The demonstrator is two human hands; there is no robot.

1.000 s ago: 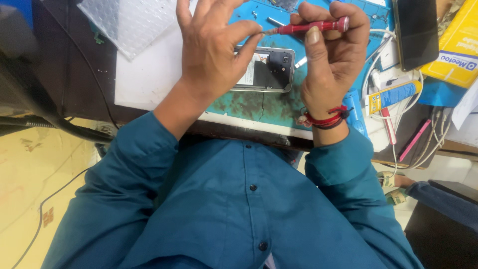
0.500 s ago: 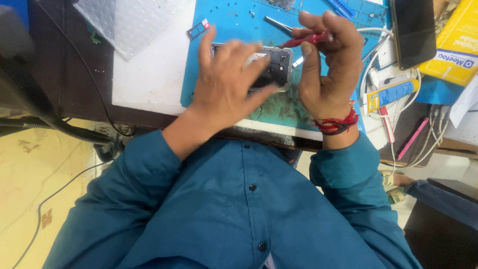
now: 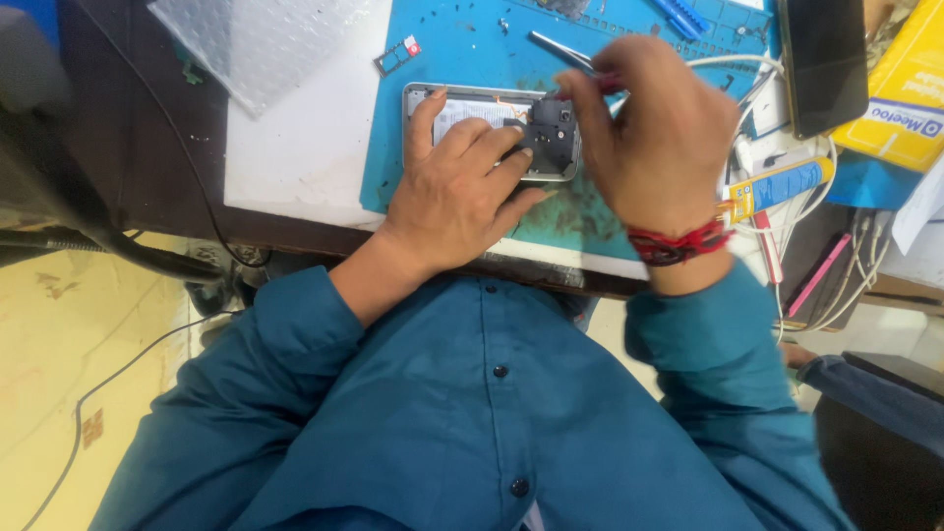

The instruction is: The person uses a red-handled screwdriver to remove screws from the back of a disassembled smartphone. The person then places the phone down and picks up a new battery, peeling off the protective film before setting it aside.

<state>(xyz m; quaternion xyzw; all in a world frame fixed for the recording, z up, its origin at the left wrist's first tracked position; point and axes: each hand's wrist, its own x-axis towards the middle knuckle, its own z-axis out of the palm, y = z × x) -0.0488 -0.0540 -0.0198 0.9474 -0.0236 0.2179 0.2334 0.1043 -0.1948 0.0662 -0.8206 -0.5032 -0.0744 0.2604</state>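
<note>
Bubble wrap [image 3: 261, 39], dark phone [image 3: 824, 61], yellow box [image 3: 900, 88], glue tube [image 3: 777, 187], tweezers [image 3: 559, 49] around the blue mat [image 3: 442, 49].

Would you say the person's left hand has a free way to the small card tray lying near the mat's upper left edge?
Probably yes: the left hand rests on the opened phone, and the card tray lies just beyond it on the blue mat, with nothing lying between them.

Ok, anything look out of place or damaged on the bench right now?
The opened phone under the left hand has its back off, with innards exposed. The blue mat is smeared with dark grime near its front edge, and cables lie tangled at the right. The right hand grips a red-handled tool; nothing looks spilled.
</note>
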